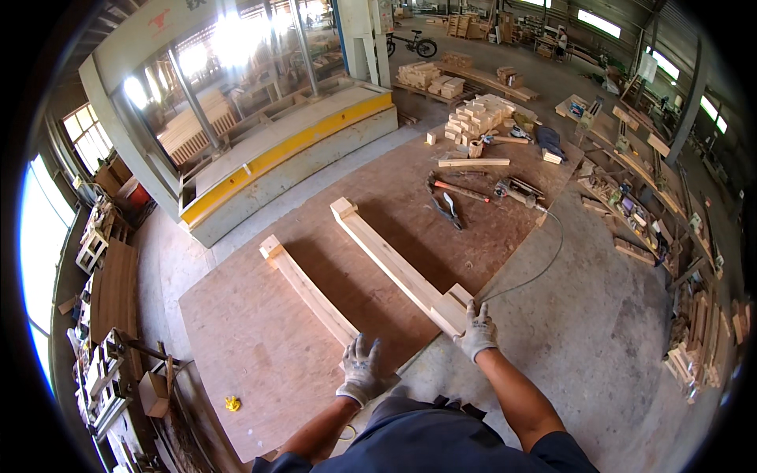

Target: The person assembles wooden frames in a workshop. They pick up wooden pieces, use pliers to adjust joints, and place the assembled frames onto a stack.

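Two long pale wooden beams lie side by side on a brown board. The near end of the left beam (pixel 311 294) is covered by my gloved left hand (pixel 363 372), whose fingers and thumb close about it. Farther right, my gloved right hand (pixel 477 334) grips the near end of the right beam (pixel 394 256), beside a short block (pixel 455 300) on that end. A small block also sits on the far end of each beam. Both gloves are pale with grey fingertips; their palms are hidden.
The brown board (pixel 236 347) carries a hammer (pixel 464 191), pliers (pixel 449 211), a nail gun (pixel 516 192) with a thin hose, and a pile of wooden blocks (pixel 479 117). Beyond stands a large machine with a yellow strip (pixel 292 150). Timber racks line the right; a yellow scrap (pixel 233 404) lies near left.
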A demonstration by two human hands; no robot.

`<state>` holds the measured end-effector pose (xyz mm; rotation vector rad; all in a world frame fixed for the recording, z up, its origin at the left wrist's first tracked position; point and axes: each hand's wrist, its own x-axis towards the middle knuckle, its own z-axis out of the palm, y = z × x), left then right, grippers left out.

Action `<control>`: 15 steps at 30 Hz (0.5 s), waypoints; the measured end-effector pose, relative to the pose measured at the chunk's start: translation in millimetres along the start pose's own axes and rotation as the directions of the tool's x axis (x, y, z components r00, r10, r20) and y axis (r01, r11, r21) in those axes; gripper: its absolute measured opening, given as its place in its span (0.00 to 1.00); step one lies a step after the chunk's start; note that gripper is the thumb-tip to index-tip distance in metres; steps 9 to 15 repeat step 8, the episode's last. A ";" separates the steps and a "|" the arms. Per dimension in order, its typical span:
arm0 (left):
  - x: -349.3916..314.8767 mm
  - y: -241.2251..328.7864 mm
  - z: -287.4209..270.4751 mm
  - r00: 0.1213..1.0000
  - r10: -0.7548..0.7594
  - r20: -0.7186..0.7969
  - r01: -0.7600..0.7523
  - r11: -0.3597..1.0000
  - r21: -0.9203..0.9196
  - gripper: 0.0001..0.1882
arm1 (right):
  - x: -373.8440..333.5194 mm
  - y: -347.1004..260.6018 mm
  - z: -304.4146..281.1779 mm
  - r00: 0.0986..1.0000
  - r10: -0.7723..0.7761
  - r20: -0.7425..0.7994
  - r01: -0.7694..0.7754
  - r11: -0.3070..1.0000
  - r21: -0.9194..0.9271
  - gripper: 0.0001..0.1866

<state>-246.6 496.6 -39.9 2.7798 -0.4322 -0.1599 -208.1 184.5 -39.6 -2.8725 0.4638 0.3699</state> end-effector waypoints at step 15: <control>-1.8 -3.7 3.7 1.000 0.016 -0.026 -0.016 1.000 -0.001 0.60 | 2.1 1.1 6.7 1.000 -0.002 -0.010 0.002 1.000 0.002 0.64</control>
